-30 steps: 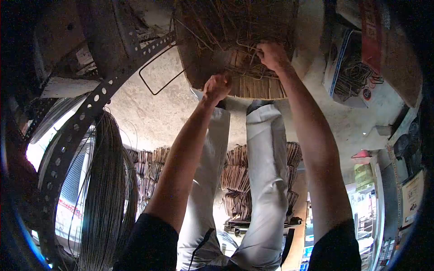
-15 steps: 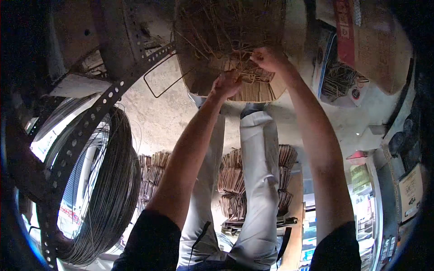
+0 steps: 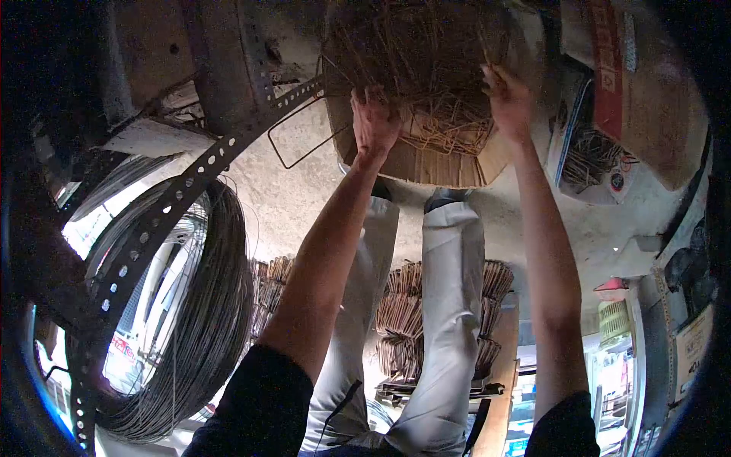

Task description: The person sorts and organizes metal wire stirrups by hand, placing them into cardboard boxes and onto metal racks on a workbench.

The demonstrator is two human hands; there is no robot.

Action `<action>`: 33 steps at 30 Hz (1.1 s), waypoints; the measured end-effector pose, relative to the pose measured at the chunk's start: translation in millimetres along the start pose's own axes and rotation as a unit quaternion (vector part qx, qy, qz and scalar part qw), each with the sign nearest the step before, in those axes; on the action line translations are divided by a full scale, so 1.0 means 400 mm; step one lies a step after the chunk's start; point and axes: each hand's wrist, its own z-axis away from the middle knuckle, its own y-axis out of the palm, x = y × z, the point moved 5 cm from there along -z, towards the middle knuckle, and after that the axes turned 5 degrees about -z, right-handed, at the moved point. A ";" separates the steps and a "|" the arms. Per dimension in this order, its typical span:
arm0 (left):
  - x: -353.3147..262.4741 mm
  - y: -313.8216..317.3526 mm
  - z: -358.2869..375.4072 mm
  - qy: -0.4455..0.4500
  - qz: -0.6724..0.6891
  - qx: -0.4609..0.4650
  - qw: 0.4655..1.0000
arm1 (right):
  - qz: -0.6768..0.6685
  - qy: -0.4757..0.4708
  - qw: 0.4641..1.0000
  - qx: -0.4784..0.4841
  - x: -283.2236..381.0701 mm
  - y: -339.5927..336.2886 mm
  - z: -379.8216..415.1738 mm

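Observation:
A cardboard box [image 3: 449, 169] stands at my feet, filled with a tangle of thin bent wire pieces [image 3: 449, 129]. My left hand [image 3: 375, 122] is over the box's left side with its fingers apart, resting on or just above the wires; contact is hard to judge. At the right side of the box, my right hand [image 3: 509, 103] is raised with its fingers curled together. A thin wire piece [image 3: 485, 47] runs up from those fingertips and looks pinched there. The back of the box is dark, so the wires there blur together.
A large wire coil [image 3: 209, 305] hangs at the left beside a perforated metal bar [image 3: 171, 190]. A rectangular wire loop [image 3: 289, 161] juts out near the box. Another box of bent wires [image 3: 586, 164] sits right. Bundled wire pieces [image 3: 400, 312] are stacked below, behind my legs.
My hands have moved apart: the right one went rightward, and the left opened from a closed grip and shifted up. The whole view has shifted slightly.

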 end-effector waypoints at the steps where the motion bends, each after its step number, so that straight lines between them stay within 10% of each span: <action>1: 0.006 -0.018 -0.006 -0.059 0.011 -0.005 0.998 | -0.024 -0.032 0.999 -0.010 -0.006 -0.003 0.014; 15: 0.058 0.126 -0.186 -0.211 -0.046 0.162 0.963 | 0.009 0.103 0.995 0.006 0.067 -0.046 0.193; 19: -0.009 0.026 -0.163 -0.337 -0.039 0.122 0.933 | -0.216 0.121 0.969 -0.019 0.027 -0.036 0.216; 25: 0.114 0.089 -0.176 -0.294 0.059 -0.049 0.953 | -0.150 0.093 0.984 -0.021 0.021 -0.072 0.220; 28: 0.015 0.025 -0.179 -0.172 -0.068 0.138 0.973 | -0.163 0.095 0.982 -0.026 0.012 -0.080 0.224; 33: -0.003 -0.002 -0.144 -0.221 0.019 -0.007 0.975 | -0.214 0.105 0.971 -0.024 0.020 -0.094 0.228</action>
